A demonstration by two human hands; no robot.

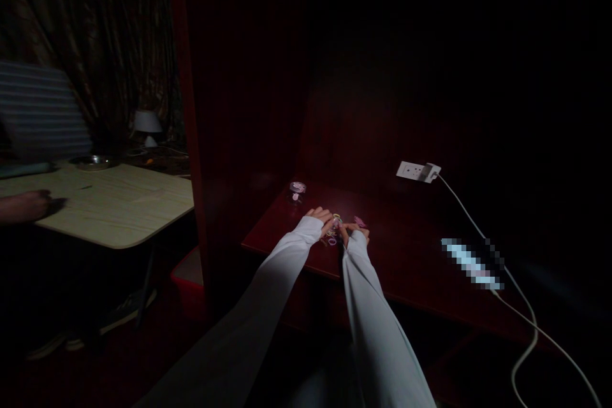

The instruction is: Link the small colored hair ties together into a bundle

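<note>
My left hand (322, 219) and my right hand (357, 233) are close together over the dark red tabletop (396, 268), both in pale long sleeves. Small colourful rings that look like hair ties (332, 241) lie between and just below my fingertips. The fingers of both hands are bent inward and closed near a small pale item, too small and dim to name. Just beyond my right hand rests a pink object (359, 222) of unclear kind. A small clear jar (297, 191) with a pinkish top stands farther back on the left.
A wall socket (415, 171) holds a plug with a white cable (461, 204). On the right, a bright blurred-out device (471, 263) lies with a cable attached. Left of the dark partition (191, 140), another person's hand (29, 205) rests at a light wooden table (124, 204).
</note>
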